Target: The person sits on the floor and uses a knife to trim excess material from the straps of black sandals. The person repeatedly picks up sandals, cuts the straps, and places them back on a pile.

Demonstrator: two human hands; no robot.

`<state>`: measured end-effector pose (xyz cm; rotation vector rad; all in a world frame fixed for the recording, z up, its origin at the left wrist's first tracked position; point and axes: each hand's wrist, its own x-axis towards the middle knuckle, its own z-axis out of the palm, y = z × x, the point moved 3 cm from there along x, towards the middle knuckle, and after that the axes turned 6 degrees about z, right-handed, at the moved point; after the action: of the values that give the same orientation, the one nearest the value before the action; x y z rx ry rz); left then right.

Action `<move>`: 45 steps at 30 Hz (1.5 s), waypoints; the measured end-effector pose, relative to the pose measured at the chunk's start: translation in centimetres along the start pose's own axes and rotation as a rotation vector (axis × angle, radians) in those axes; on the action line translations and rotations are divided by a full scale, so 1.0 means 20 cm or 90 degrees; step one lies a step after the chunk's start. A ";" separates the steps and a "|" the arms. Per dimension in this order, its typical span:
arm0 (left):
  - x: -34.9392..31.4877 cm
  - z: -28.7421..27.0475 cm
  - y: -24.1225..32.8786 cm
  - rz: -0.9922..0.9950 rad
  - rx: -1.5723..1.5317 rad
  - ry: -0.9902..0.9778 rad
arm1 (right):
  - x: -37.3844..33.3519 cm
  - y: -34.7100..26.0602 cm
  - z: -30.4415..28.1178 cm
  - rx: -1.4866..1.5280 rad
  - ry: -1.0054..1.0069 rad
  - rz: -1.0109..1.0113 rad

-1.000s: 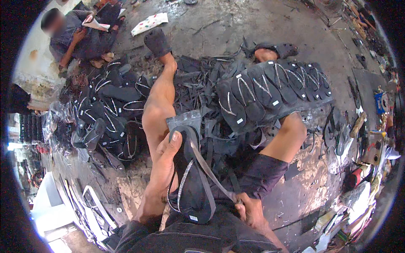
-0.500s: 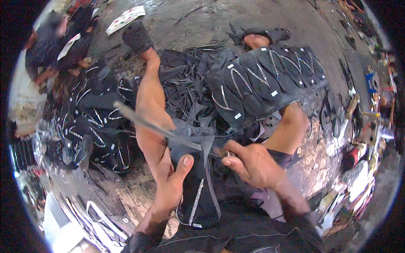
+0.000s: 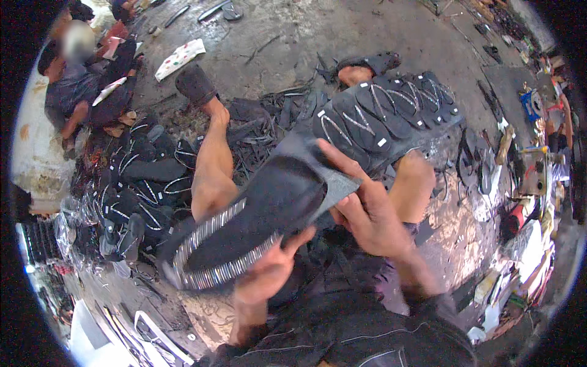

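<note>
While half-curled, the left hand (image 3: 266, 276) holds a sandal (image 3: 254, 226).

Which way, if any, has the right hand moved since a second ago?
Yes: the right hand has moved forward, closer to the dotted white sheet on the floor.

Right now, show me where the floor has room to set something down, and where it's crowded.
The widest mostly bare floor lies ahead, between the spotted white piece and the slippered right foot. A narrower patch separates the sandal row from the dark strips to its right. Crowded: the sandal pile outside the left leg and black scraps between the legs.
</note>
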<state>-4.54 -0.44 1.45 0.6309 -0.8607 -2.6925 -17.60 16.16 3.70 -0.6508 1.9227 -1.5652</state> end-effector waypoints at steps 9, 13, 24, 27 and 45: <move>0.27 0.19 -0.10 0.170 -0.063 0.086 | -0.34 0.38 0.18 -0.071 0.171 0.041; 0.17 0.14 -0.14 0.083 -0.023 0.107 | -0.73 0.56 0.13 -0.229 0.188 0.136; -0.01 -0.05 -0.21 0.046 0.162 0.077 | -0.48 0.21 -0.12 -0.330 -0.029 0.216; -0.06 -0.11 -0.22 0.025 0.193 0.106 | -0.39 0.21 -0.07 -0.310 -0.090 0.205; 0.66 -0.39 -1.03 -0.286 0.112 0.212 | -0.98 0.79 -0.50 0.214 0.832 0.206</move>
<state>-14.41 7.39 -20.90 1.4179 -0.9605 -2.7702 -10.75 39.73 -7.83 1.0567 2.2332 -2.2176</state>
